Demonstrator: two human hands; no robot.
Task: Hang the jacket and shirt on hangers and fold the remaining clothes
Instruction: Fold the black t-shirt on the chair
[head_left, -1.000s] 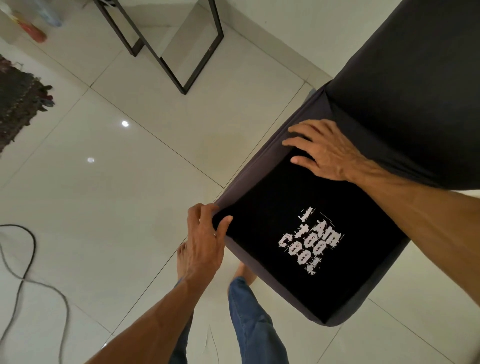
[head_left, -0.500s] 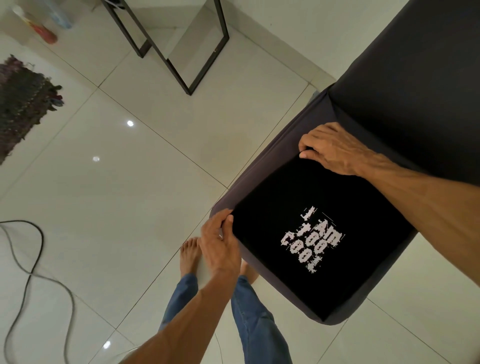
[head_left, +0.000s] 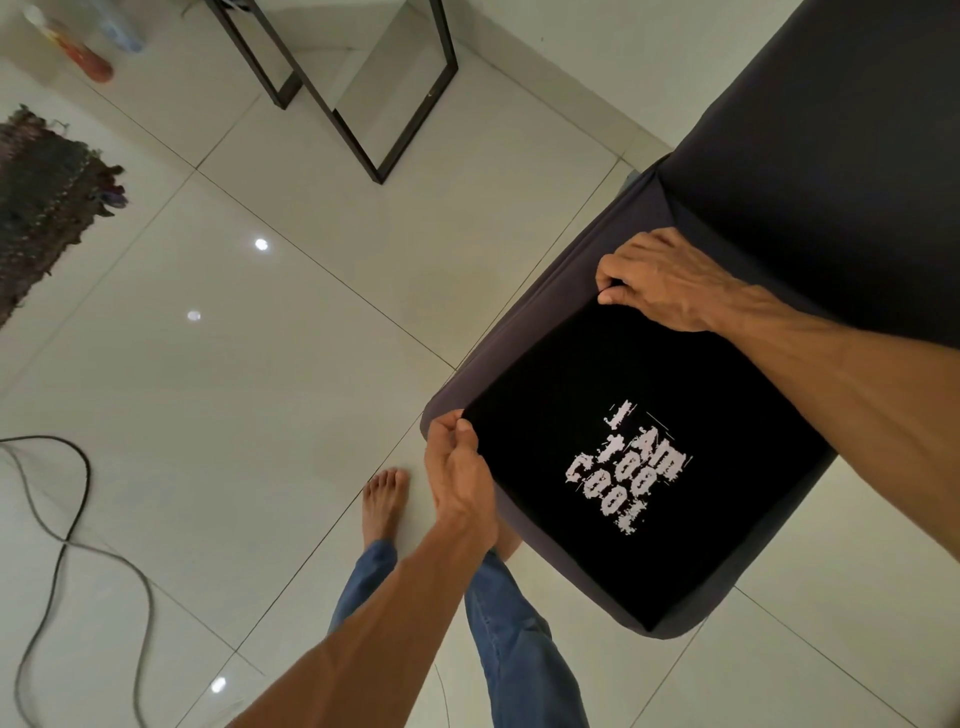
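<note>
Near edge, legs: blue jeans (head_left: 514, 649) come in from the bottom, and a bare foot (head_left: 384, 499) stands on the white floor (head_left: 260, 389) just left of the seat.
Left hand (head_left: 457, 483): its thumb and fingers pinch the near left corner of the tee, at the seat's left edge.
Tee (head_left: 675, 405): black and folded into a flat square, it lies on the seat with white letters facing up. It covers most of the seat top.
Right hand (head_left: 660, 283): with fingers curled, it pinches the far corner of the tee, close to where the seat meets the back.
Seat (head_left: 519, 322): dark grey, with a thin strip of it showing around the tee. Its tall dark back (head_left: 831, 130) rises at the far right.
Cable (head_left: 78, 519): a dark one loops over the tiles at the near left.
Rug (head_left: 47, 208): dark and ragged, it lies at the far left edge.
Frame (head_left: 363, 130): black metal legs stand on the floor, far and in the middle.
Bottles (head_left: 88, 57): blurry, in the far left corner.
</note>
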